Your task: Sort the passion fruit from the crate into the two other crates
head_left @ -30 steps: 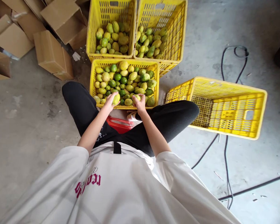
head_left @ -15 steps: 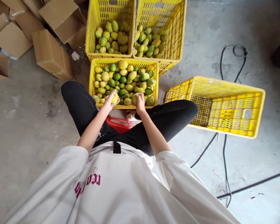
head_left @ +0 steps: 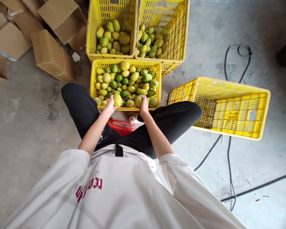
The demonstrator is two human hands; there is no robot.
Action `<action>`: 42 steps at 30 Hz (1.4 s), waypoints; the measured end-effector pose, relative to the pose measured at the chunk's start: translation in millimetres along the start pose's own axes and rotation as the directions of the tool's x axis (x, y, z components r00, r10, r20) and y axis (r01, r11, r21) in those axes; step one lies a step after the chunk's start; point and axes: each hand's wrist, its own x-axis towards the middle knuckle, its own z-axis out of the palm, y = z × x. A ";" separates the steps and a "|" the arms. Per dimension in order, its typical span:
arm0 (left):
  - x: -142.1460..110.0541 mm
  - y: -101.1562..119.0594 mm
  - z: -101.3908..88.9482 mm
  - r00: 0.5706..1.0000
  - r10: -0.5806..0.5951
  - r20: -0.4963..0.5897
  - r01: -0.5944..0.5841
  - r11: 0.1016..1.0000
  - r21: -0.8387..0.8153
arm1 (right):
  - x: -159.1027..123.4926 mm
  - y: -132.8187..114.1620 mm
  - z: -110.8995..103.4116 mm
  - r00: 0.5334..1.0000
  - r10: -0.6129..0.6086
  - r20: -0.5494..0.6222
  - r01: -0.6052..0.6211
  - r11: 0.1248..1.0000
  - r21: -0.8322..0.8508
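Observation:
A yellow lemon [head_left: 117, 100] rests in my left hand [head_left: 111, 105], whose fingers curl around its side and underneath. My right hand [head_left: 144, 105] is closed on a yellow-green lemon [head_left: 138, 101]. Both hands are over the near edge of a yellow crate [head_left: 92, 83], a short gap between them. Inside that crate lie many loose lemons [head_left: 134, 76], some yellow, some green, of mixed sizes. The fingers beneath each held fruit are partly hidden.
Behind stand two more yellow crates, the left one [head_left: 91, 38] and the right one [head_left: 181, 41], both holding lemons. To the right, another yellow crate [head_left: 233, 109] lies tilted over black cables [head_left: 229, 159]. Cardboard boxes [head_left: 51, 54] crowd the upper left. Something red [head_left: 121, 126] is between my legs.
My left thumb has drawn back, baring more of the yellow lemon. The lemon in my right hand has turned and shows more of its surface. Both hands stay almost in place.

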 end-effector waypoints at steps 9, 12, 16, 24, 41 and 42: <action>-10.7 0.0 2.4 0.993 0.113 -0.030 -0.108 0.987 0.118 | -7.9 -2.0 4.5 1.000 -0.018 -0.010 0.017 0.998 -0.053; -14.9 0.9 3.7 0.988 0.138 -0.068 -0.127 0.981 0.145 | -7.3 -2.6 2.7 0.999 0.038 -0.035 -0.040 0.998 -0.050; -14.6 4.9 4.1 0.989 0.115 -0.097 -0.107 0.991 0.084 | -4.0 -2.7 1.4 0.998 0.064 0.026 -0.064 0.998 0.024; -9.0 7.2 3.3 1.000 -0.014 -0.025 0.012 0.997 -0.073 | -1.0 -4.6 2.3 0.990 0.088 0.110 -0.100 0.989 0.108; -6.7 2.5 -0.9 0.998 0.066 -0.024 -0.066 0.998 0.025 | 0.9 -1.5 -0.2 0.998 0.055 0.029 -0.058 0.993 0.101; -5.3 2.3 -0.5 0.998 0.041 -0.044 -0.040 0.999 0.018 | 0.8 -1.3 0.3 0.998 0.056 0.043 -0.060 0.992 0.112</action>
